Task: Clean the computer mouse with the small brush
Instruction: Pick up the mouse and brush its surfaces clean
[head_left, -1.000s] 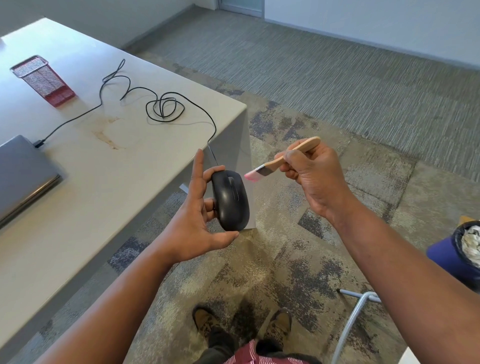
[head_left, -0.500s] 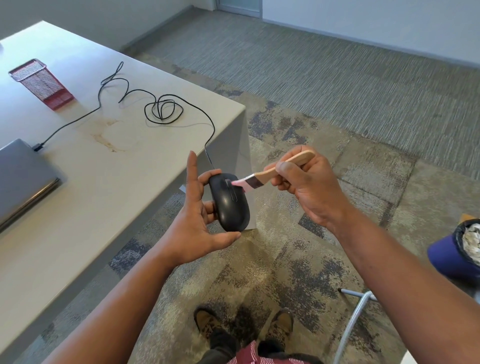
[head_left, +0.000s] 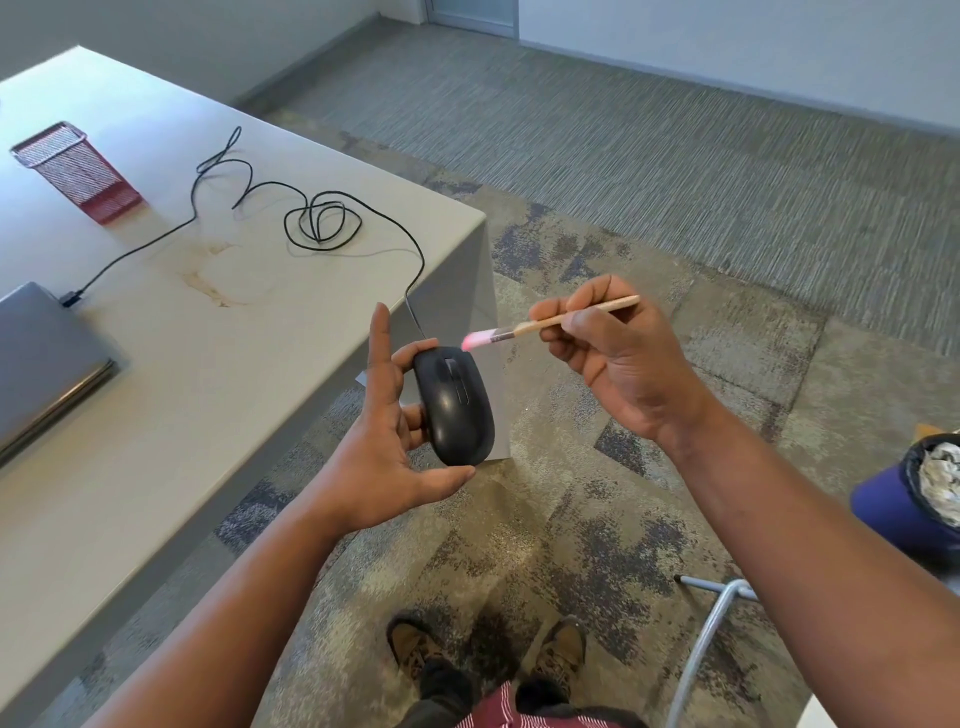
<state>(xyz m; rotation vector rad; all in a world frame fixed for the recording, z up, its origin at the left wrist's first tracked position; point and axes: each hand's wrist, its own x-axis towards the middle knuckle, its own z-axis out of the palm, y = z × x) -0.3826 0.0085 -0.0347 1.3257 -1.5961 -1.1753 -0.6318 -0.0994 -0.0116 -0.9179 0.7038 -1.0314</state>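
The left hand has its grip closed on the black computer mouse, thumb under the near end and curled fingers against the left side, while the index finger sticks straight up, free of the mouse. The mouse is held in the air just off the near right corner of the counter, top face toward the camera, scroll wheel toward the far end.

The right hand has a narrow grip pinched on the wooden handle of the small brush, between thumb and fingers. The brush points left, and its pink bristles are at the far right edge of the mouse; whether they touch it cannot be told.

From the far end of the mouse a black cable runs up over the counter edge, coils into loose loops in the middle of the counter, and continues left to a plug at the side of a closed grey laptop. A red mesh pen holder stands at the far left of the counter.

Below the hands lies patterned carpet, with the person's brown shoes at the near edge. On the right stands a blue bin lined with a black bag, and a metal chair leg shows near it.
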